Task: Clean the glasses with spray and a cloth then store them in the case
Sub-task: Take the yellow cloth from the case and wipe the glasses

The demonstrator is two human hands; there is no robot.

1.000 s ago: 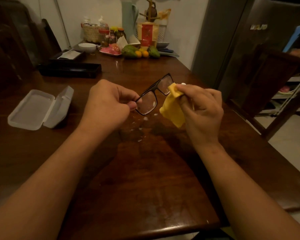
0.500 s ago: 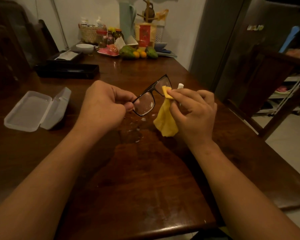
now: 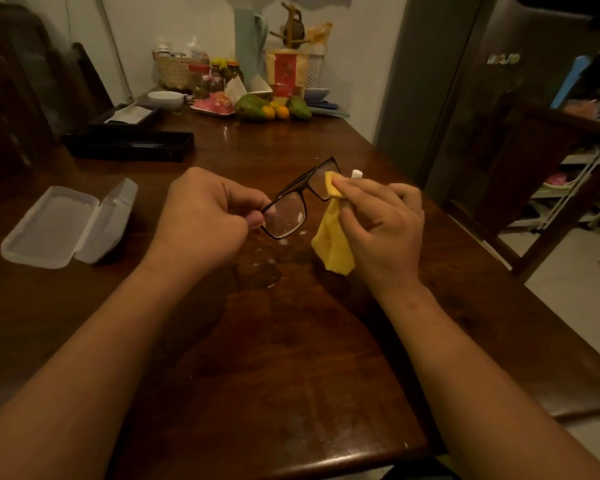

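Black-framed glasses point(image 3: 291, 199) are held above the dark wooden table point(image 3: 291, 341). My left hand point(image 3: 205, 216) grips them at the near end of the frame. My right hand point(image 3: 381, 226) pinches a yellow cloth point(image 3: 331, 247) against the far lens, the rest of the cloth hanging down. A small white tip, perhaps the spray bottle point(image 3: 356, 173), shows just behind my right hand; its body is hidden. The clear plastic case point(image 3: 66, 226) lies open on the table to the left. Wet droplets point(image 3: 267, 261) spot the wood under the glasses.
A long black tray point(image 3: 129, 145) lies beyond the case. Fruit point(image 3: 271, 109), jars, a basket and a white bowl point(image 3: 165, 98) crowd the far end by the wall. A wooden chair point(image 3: 548, 157) stands right of the table, and the table's near edge point(image 3: 291, 455) is close to me.
My right hand has shifted the cloth's pinch further onto the far lens. The glasses have tilted slightly. My left hand keeps its grip.
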